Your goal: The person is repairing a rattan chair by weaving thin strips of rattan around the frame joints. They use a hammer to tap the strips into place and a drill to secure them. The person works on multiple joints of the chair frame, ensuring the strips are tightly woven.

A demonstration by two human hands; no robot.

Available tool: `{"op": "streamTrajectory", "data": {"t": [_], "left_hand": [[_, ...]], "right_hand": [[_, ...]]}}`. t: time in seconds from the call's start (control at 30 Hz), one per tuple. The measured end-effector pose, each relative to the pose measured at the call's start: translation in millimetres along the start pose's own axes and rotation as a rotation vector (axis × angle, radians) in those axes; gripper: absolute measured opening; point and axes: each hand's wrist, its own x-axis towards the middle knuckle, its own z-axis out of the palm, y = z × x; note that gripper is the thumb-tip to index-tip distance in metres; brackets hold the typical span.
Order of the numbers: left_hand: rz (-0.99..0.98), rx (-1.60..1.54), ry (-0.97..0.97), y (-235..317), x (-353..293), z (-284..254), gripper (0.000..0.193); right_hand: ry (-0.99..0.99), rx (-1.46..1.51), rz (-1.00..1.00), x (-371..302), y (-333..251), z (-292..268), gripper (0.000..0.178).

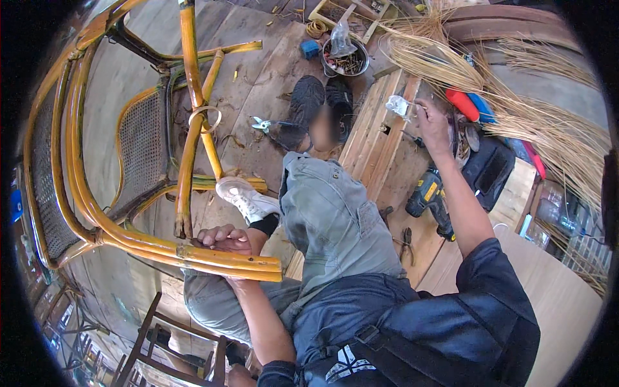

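Observation:
A glossy orange-brown rattan chair (84, 193) with woven cane panels lies tipped over at the left. My left hand (225, 238) reaches under its lower poles, with curled fingers against the frame where a pole end meets them. My right hand (433, 128) is stretched out at the right over a wooden bench (380, 122), its fingers pinched together. What they hold is too small to make out. Right beside those fingertips is a small crumpled white plastic packet (398, 104). A pale ring of cane strip (205, 120) circles the crossing poles of the chair.
A cordless drill (425, 191) and pliers (406, 245) lie right of my knee. Green-handled cutters (261, 124) rest on the floor near dark shoes. Beyond are a metal bowl (345, 63) of small parts and bundles of cane strips (438, 61). A dark wooden chair frame (151, 322) stands at lower left.

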Motion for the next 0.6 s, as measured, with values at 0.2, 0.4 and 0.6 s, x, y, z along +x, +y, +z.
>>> {"op": "streamTrajectory", "data": {"t": [0.2, 0.4, 0.6], "left_hand": [[0.041, -0.106, -0.007, -1, -3, -4, 0.016], [0.055, -0.127, -0.014, -2, -1, -8, 0.016], [0.076, -0.096, -0.041, -6, 4, -11, 0.013]], "right_hand": [[-0.087, 0.027, -0.005, 0, 5, 4, 0.021], [-0.099, 0.285, 0.239, 5, 17, -2, 0.022], [-0.109, 0.483, 0.492, 9, 25, -3, 0.022]]}}
